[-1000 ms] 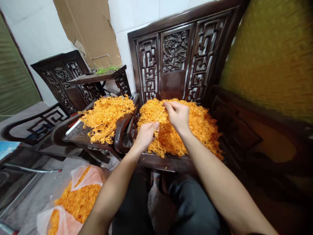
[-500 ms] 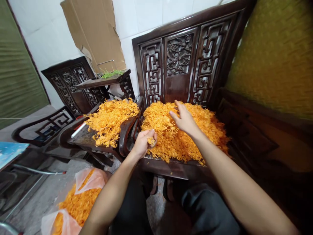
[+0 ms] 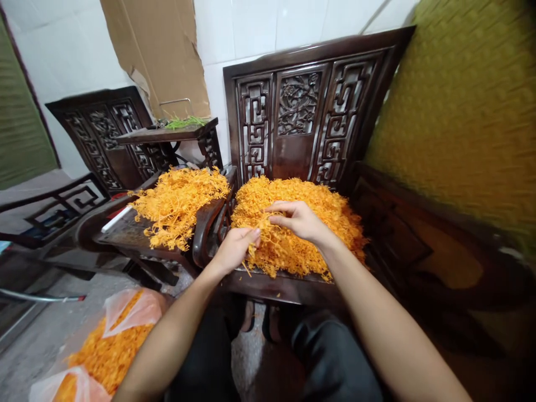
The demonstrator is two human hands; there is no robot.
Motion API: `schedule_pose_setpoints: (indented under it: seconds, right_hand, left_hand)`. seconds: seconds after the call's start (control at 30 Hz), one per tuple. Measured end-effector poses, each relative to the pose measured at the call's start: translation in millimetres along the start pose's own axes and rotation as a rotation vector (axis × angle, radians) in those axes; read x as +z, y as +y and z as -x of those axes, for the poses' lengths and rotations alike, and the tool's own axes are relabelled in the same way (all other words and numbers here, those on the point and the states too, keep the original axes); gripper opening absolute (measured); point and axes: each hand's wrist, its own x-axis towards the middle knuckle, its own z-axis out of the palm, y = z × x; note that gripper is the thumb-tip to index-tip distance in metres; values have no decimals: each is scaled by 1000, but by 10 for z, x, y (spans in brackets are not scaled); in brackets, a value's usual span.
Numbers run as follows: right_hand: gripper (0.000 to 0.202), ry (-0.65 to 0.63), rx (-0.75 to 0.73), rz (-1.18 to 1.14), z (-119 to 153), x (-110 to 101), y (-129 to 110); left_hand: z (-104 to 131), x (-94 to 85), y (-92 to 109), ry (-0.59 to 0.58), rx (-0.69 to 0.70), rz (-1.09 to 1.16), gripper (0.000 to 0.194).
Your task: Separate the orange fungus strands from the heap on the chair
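A large heap of orange, stringy, root-like pieces (image 3: 310, 195) covers the seat of the dark carved wooden chair (image 3: 293, 159) before me. My left hand (image 3: 235, 248) is closed on an orange bunch at the heap's front left edge, with strands sticking out past the fingers. Just to its right, my right hand (image 3: 295, 219) reaches over the heap, thumb and fingers apart at the top strands of that bunch. Whether its fingertips touch a strand is too small to tell. A smaller orange pile (image 3: 180, 201) lies on the wooden surface to the left.
On the floor at lower left stands a translucent plastic bag (image 3: 136, 310) of orange pieces. Green stems (image 3: 186, 121) lie on a small raised table (image 3: 159, 135) by the cardboard (image 3: 159, 50). A white stick (image 3: 116, 219) rests left of the smaller pile.
My right hand has come down and left from above the heap towards the bunch in my left hand. The view has shifted a little to the right.
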Motion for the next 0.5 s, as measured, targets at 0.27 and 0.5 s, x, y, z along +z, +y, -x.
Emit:
schedule_pose_setpoints:
  seconds: [0.27, 0.5]
  right_hand:
    - [23, 129, -109, 225, -191, 85, 545]
    - [13, 528, 113, 121, -460, 59, 849]
  left_hand:
    - [-72, 202, -64, 141, -132, -95, 44]
    - [-30, 232, -26, 93, -211, 178, 46]
